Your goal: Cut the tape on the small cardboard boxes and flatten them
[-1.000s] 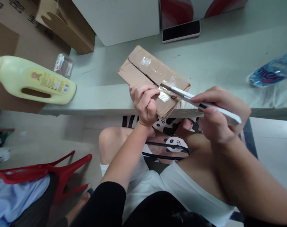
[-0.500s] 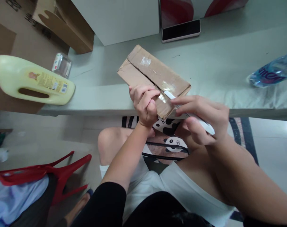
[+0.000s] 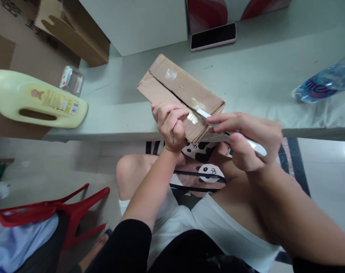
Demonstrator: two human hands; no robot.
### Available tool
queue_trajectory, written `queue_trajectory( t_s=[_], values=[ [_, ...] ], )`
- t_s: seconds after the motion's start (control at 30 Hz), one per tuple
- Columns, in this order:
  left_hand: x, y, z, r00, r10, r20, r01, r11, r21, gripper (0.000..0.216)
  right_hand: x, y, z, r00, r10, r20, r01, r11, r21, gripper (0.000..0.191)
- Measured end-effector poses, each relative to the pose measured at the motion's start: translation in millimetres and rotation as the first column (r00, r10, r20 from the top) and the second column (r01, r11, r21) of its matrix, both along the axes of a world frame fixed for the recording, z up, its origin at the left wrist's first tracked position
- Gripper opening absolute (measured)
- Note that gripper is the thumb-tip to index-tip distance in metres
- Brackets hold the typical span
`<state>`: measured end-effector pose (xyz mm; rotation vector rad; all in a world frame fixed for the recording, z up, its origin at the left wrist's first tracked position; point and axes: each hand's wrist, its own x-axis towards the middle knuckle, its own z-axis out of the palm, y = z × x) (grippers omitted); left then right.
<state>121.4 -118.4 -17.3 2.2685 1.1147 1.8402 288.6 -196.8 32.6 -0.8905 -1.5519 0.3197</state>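
Observation:
A small brown cardboard box (image 3: 178, 85), sealed with clear tape, lies at the front edge of the pale table (image 3: 260, 72). My left hand (image 3: 169, 125) is closed on the box's near corner, thumb tucked against the cardboard. My right hand (image 3: 248, 138) is closed on a white utility knife (image 3: 214, 121), index finger stretched along its top. The knife's tip rests at the taped centre seam near the box's front end.
A yellow detergent bottle (image 3: 38, 100) lies on its side at the left, next to a small clear container (image 3: 71, 79). A phone (image 3: 213, 36) lies face up at the back. A plastic water bottle (image 3: 325, 81) lies at the right. A red chair (image 3: 55, 208) stands lower left.
My right hand slid forward along the knife, and the blade tip moved down from above the tape to the box's seam. My left hand kept its hold on the box.

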Motion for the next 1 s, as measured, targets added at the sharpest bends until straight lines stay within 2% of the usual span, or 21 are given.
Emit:
queue_trajectory(
  t_s=[0.13, 0.3, 0.43, 0.6, 0.77, 0.87, 1.0],
  values=[
    [-0.2, -0.6, -1.1, 1.000, -0.011, 0.009, 0.011, 1.000, 0.009, 0.039, 0.1, -3.4, 2.1, 0.997, -0.054, -0.052, 0.054, 0.999, 0.004, 0.022],
    [0.8, -1.2, 1.7, 1.000, 0.020, -0.009, -0.020, 0.999, -0.030, 0.042, 0.0, -4.0, 0.6, 0.992, -0.027, -0.124, 0.019, 0.998, -0.068, 0.024],
    [2.3, 0.5, 1.8, 1.000, -0.002, 0.024, 0.002, 1.000, -0.006, 0.039, 1.4, -7.1, 2.7, 0.981, -0.107, -0.163, 0.095, 0.992, -0.078, 0.031],
    [4.1, 2.2, 0.6, 0.998, -0.020, 0.052, 0.019, 1.000, 0.017, 0.037, 0.4, -4.8, 4.2, 0.978, -0.034, -0.207, 0.009, 0.992, -0.123, 0.025],
    [3.7, 1.4, 0.3, 0.999, 0.000, 0.034, -0.001, 1.000, 0.021, 0.038, 1.7, -6.4, 5.7, 0.982, -0.085, -0.168, 0.071, 0.994, -0.084, 0.027],
    [3.0, 0.7, 0.9, 1.000, 0.012, 0.024, -0.012, 1.000, 0.006, 0.039, 1.4, -7.6, 5.3, 0.967, -0.100, -0.234, 0.079, 0.992, -0.096, 0.030],
    [3.3, 0.5, 1.2, 1.000, 0.018, 0.019, -0.018, 1.000, -0.011, 0.038, -1.7, -3.9, 4.1, 0.945, -0.048, -0.324, -0.011, 0.984, -0.178, 0.021]
  ],
)
